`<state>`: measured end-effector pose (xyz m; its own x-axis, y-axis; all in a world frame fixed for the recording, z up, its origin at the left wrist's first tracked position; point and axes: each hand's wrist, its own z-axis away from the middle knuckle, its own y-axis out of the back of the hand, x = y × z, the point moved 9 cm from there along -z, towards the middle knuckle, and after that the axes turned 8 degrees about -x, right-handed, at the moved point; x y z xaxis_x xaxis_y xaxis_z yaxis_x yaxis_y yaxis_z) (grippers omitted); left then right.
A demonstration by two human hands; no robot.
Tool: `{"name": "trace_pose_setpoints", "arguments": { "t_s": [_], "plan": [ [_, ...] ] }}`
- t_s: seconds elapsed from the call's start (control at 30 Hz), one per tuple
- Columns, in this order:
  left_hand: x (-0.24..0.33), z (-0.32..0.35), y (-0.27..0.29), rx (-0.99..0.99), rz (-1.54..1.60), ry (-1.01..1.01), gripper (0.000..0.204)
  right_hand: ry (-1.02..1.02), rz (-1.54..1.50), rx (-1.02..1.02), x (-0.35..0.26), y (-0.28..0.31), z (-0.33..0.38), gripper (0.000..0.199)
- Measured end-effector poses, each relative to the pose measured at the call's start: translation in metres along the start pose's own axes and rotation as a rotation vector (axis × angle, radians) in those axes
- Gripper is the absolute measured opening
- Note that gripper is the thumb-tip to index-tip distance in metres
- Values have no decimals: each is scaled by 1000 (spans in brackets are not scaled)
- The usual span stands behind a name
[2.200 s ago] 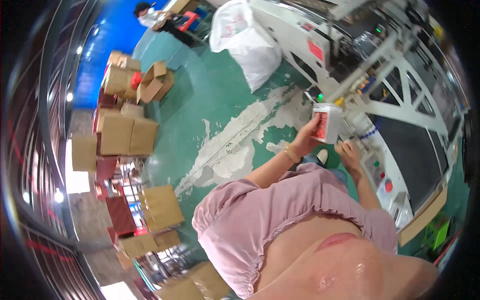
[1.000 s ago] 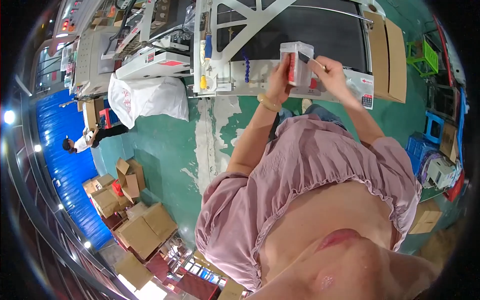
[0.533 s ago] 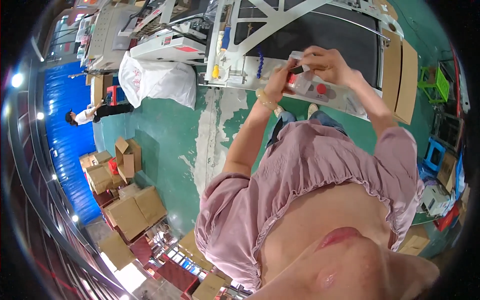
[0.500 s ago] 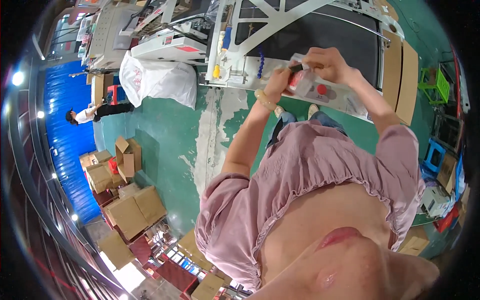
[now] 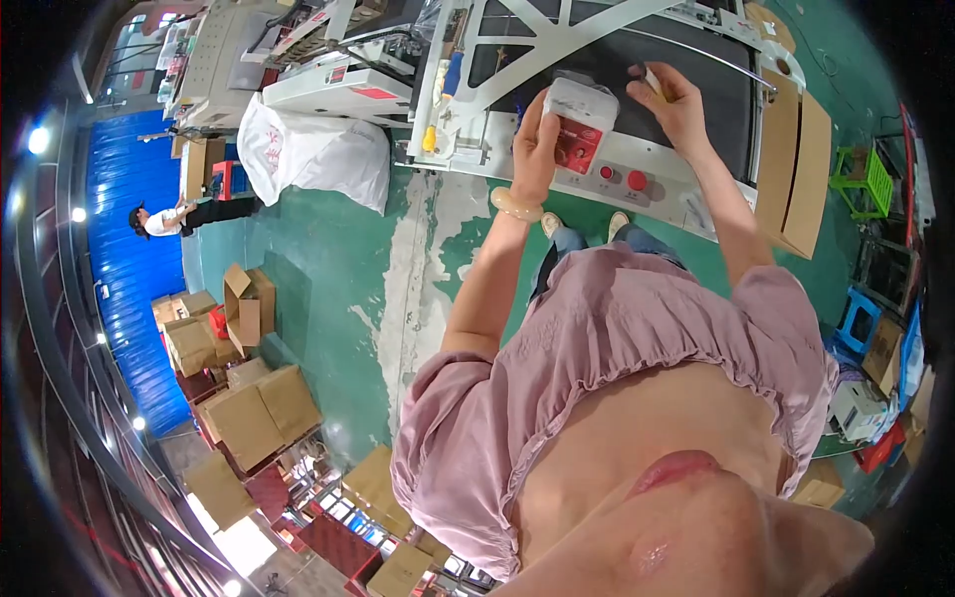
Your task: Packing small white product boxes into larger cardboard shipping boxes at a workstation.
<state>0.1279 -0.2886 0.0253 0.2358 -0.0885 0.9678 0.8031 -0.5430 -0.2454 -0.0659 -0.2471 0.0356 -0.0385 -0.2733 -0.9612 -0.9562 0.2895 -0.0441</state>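
Observation:
My left hand (image 5: 535, 149) grips a package (image 5: 581, 124) with a clear, whitish plastic upper part and a red printed lower part. Its thumb lies across the near face. To the right, apart from the package, my right hand (image 5: 678, 111) is raised over the machine's black belt (image 5: 696, 80). Its fingers pinch a small, slim whitish piece with a dark end (image 5: 642, 74), too small to name for certain. Below both hands, the machine's pale front panel (image 5: 652, 204) carries two red buttons, the larger red button (image 5: 638, 180) being on the right.
A white frame (image 5: 537, 60) crosses above the belt. Right of the machine stands an open cardboard box (image 5: 791, 159), with a green stool (image 5: 863, 179) beyond. A white sack (image 5: 318, 159) lies at left. Farther off are a person (image 5: 164, 219) and stacked cartons (image 5: 261, 418).
My hands have moved apart. The package has turned to show its red face and both buttons are visible. My right hand has moved up and right, with the small piece in its fingers.

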Motion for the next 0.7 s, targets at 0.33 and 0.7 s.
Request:
{"name": "trace_pose_setpoints", "arguments": {
  "t_s": [0.33,0.7],
  "plan": [
    [64,24,-80,-32,-1338,-849,57,-449,-135,-179,28,-1,14,35],
    [-29,-31,19,449,-17,-176,11,-480,29,93,57,74,19,40]
  ]
}}
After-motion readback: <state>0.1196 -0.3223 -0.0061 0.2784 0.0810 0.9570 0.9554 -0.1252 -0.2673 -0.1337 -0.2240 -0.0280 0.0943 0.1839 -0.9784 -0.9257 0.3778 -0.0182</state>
